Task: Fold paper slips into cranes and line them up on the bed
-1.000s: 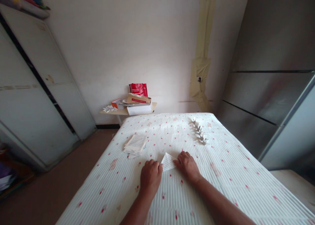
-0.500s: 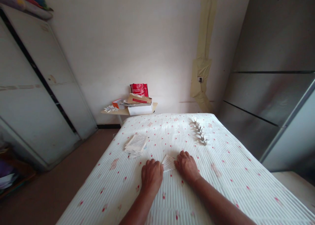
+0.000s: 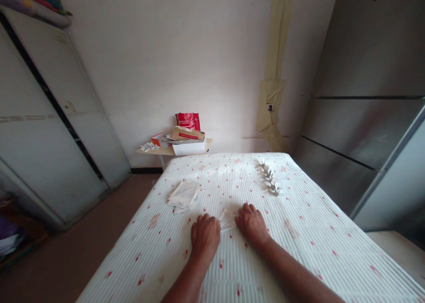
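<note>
A small folded piece of printed paper [image 3: 227, 219] lies on the white quilted cover [image 3: 229, 267], between my two hands. My left hand [image 3: 205, 234] is closed at the paper's left edge, its fingertips curled under and partly hidden. At the right edge, my right hand [image 3: 252, 223] pinches the paper with bent fingers. Left of and beyond my hands sits a loose stack of printed paper sheets [image 3: 184, 194]. A row of small folded paper figures [image 3: 269, 179], like origami cranes, stands toward the far right of the cover.
Behind the far edge, a small table [image 3: 166, 151] carries a white box [image 3: 189, 149], a red bag [image 3: 187, 120] and a pile of small white pieces [image 3: 149, 147]. A grey cabinet [image 3: 49, 130] stands left, a metallic refrigerator-like unit [image 3: 361, 117] right.
</note>
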